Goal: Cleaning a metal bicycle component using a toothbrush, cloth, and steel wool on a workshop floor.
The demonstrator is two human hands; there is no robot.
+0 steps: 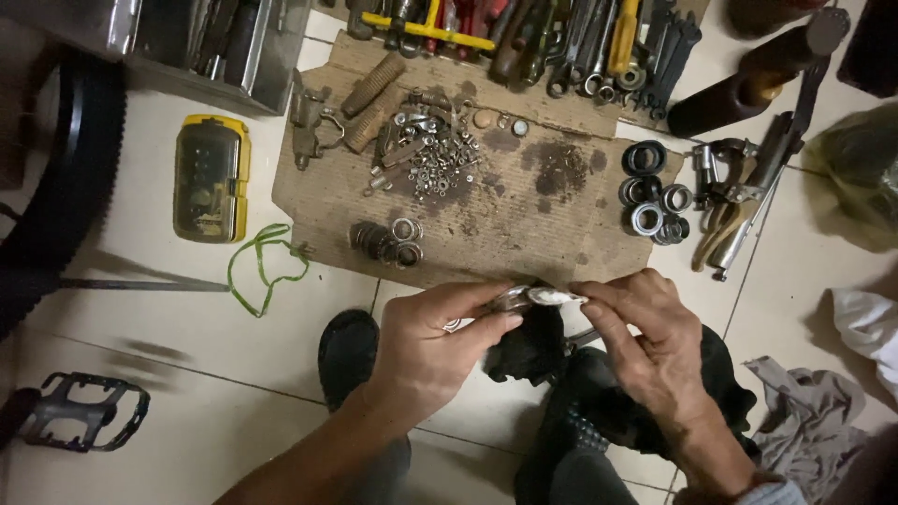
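We hold a small shiny metal part (547,296) between both hands, just above a black rag (533,346), near the front edge of the greasy cardboard sheet (486,206). Left hand (430,346) pinches it narrow from one end; right hand (645,337) closes fingertips on the other. We judge the rag best kept directly beneath to catch grease. Grip light, turn the part slowly, and work over the cardboard so nothing rolls toward the loose nuts (435,154) or bearing rings (650,192).
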